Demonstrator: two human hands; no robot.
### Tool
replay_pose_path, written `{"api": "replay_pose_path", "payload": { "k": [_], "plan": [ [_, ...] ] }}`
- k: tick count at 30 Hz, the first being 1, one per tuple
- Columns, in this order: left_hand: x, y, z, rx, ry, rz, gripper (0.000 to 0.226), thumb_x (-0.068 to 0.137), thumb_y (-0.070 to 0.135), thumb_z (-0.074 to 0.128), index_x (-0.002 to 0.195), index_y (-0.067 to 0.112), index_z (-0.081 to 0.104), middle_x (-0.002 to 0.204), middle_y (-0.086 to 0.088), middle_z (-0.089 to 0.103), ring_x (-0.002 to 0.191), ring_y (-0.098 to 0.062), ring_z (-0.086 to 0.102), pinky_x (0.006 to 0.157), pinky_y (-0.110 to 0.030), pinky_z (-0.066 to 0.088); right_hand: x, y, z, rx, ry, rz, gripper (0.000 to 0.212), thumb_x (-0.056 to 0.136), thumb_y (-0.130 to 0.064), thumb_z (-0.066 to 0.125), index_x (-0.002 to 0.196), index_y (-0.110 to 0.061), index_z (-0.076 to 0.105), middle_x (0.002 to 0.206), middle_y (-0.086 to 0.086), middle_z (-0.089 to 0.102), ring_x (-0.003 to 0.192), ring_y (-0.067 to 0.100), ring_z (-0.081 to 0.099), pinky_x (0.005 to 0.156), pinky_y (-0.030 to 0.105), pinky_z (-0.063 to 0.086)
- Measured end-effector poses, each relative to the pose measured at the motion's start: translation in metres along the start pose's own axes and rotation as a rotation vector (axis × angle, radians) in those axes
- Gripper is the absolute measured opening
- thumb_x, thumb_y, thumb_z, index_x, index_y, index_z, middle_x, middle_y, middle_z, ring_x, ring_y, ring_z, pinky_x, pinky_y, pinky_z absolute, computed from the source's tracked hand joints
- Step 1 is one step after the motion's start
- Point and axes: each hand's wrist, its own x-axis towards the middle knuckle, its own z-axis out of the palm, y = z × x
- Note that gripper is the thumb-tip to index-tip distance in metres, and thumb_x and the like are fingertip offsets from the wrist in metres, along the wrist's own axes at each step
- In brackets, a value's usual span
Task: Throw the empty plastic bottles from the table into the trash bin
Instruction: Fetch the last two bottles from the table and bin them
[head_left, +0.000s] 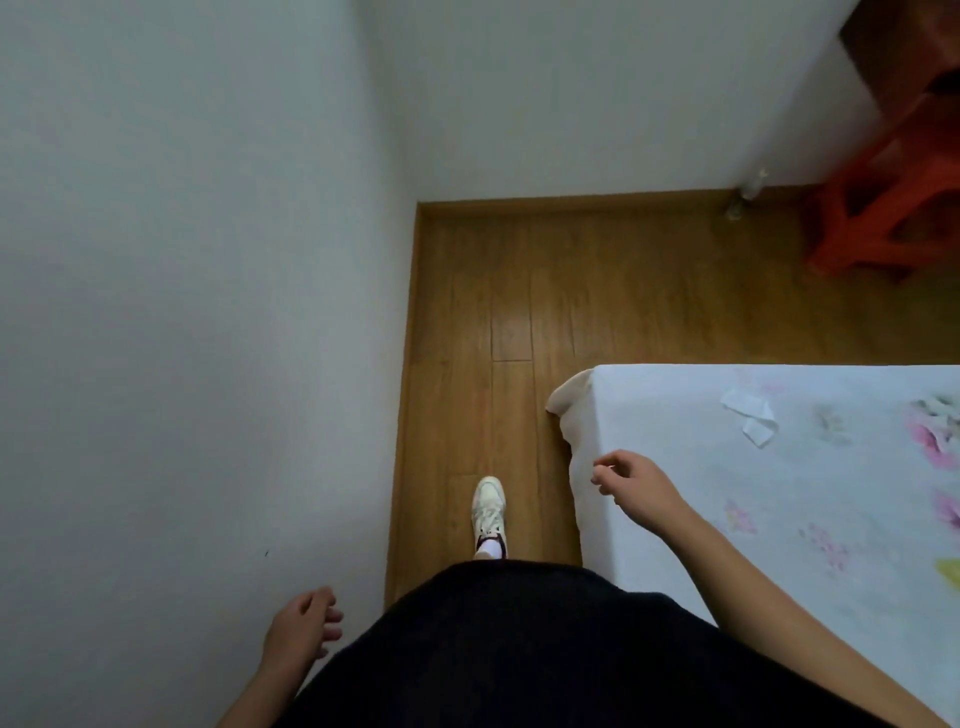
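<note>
My left hand (304, 623) hangs low at the left beside the white wall, fingers loosely curled and holding nothing. Over the near corner of a bed, my right hand (636, 486) also holds nothing, its fingers bent and apart. A small clear plastic bottle (748, 189) stands on the wooden floor against the far wall, just left of a red plastic stool (878, 208). No table and no trash bin are in view.
A bed with a white flowered sheet (779, 493) fills the right side, with a crumpled white tissue (750, 413) on it. A narrow strip of wooden floor (493, 312) runs between the wall (182, 312) and the bed. My white shoe (489, 512) is on it.
</note>
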Motion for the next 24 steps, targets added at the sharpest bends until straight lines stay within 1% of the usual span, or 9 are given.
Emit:
{"api": "replay_pose_path", "payload": {
  "k": [2, 4, 6, 10, 15, 20, 22, 24],
  "plan": [
    [0.026, 0.05, 0.006, 0.032, -0.021, 0.01, 0.03, 0.101, 0.02, 0.052, 0.092, -0.006, 0.064, 0.076, -0.02, 0.066, 0.062, -0.027, 0.058, 0.06, -0.033, 0.042, 0.021, -0.008, -0.014, 0.009, 0.024, 0.065, 0.014, 0.093, -0.029, 0.058, 0.105, -0.023, 0.064, 0.096, -0.004, 0.069, 0.09, 0.014, 0.066, 0.085, 0.039, 0.058],
    [0.044, 0.108, 0.016, 0.06, -0.056, 0.066, 0.028, 0.101, 0.019, 0.051, 0.09, -0.003, 0.064, 0.08, -0.021, 0.068, 0.063, -0.027, 0.058, 0.057, -0.03, 0.04, 0.039, -0.009, -0.027, 0.033, 0.045, 0.146, 0.015, 0.092, -0.025, 0.059, 0.103, -0.019, 0.066, 0.094, -0.001, 0.071, 0.088, 0.016, 0.068, 0.082, 0.039, 0.057],
    [0.056, 0.172, 0.026, 0.1, -0.082, 0.136, 0.026, 0.101, 0.02, 0.05, 0.091, 0.002, 0.065, 0.089, -0.022, 0.07, 0.069, -0.03, 0.061, 0.06, -0.032, 0.044, 0.056, -0.007, -0.042, 0.067, 0.063, 0.225, 0.016, 0.091, -0.023, 0.059, 0.101, -0.016, 0.068, 0.092, 0.001, 0.073, 0.085, 0.018, 0.069, 0.081, 0.041, 0.055],
    [0.076, 0.296, 0.053, 0.178, -0.141, 0.295, 0.026, 0.101, 0.024, 0.048, 0.099, 0.006, 0.067, 0.093, -0.014, 0.071, 0.084, -0.031, 0.068, 0.068, -0.035, 0.05, 0.086, -0.007, -0.07, 0.126, 0.112, 0.344, 0.011, 0.09, -0.021, 0.06, 0.095, -0.016, 0.068, 0.09, 0.001, 0.074, 0.083, 0.019, 0.07, 0.083, 0.042, 0.054],
    [0.111, 0.417, 0.1, 0.271, -0.19, 0.421, 0.027, 0.102, 0.029, 0.047, 0.101, 0.012, 0.068, 0.094, -0.007, 0.071, 0.086, -0.025, 0.069, 0.071, -0.035, 0.052, 0.147, -0.014, -0.104, 0.187, 0.16, 0.439, 0.01, 0.092, -0.019, 0.059, 0.095, -0.015, 0.067, 0.089, 0.002, 0.073, 0.082, 0.02, 0.069, 0.081, 0.041, 0.054],
    [0.146, 0.504, 0.138, 0.31, -0.189, 0.394, 0.027, 0.103, 0.032, 0.046, 0.103, 0.014, 0.066, 0.095, -0.008, 0.07, 0.086, -0.025, 0.068, 0.069, -0.035, 0.052, 0.238, -0.052, -0.151, 0.259, 0.161, 0.451, 0.012, 0.092, -0.017, 0.059, 0.096, -0.011, 0.068, 0.088, 0.006, 0.073, 0.079, 0.022, 0.068, 0.082, 0.042, 0.054],
    [0.155, 0.534, 0.15, 0.311, -0.174, 0.374, 0.026, 0.103, 0.031, 0.047, 0.102, 0.013, 0.066, 0.095, -0.009, 0.07, 0.085, -0.027, 0.068, 0.068, -0.034, 0.051, 0.277, -0.081, -0.175, 0.267, 0.143, 0.425, 0.011, 0.091, -0.018, 0.059, 0.095, -0.013, 0.068, 0.088, 0.005, 0.074, 0.081, 0.022, 0.069, 0.08, 0.04, 0.054],
    [0.165, 0.564, 0.162, 0.31, -0.166, 0.367, 0.026, 0.103, 0.03, 0.047, 0.101, 0.012, 0.065, 0.094, -0.012, 0.07, 0.084, -0.028, 0.067, 0.067, -0.035, 0.051, 0.318, -0.114, -0.2, 0.242, 0.112, 0.355, 0.01, 0.091, -0.022, 0.06, 0.095, -0.018, 0.069, 0.089, 0.002, 0.074, 0.085, 0.021, 0.07, 0.079, 0.039, 0.055]
  ]
}}
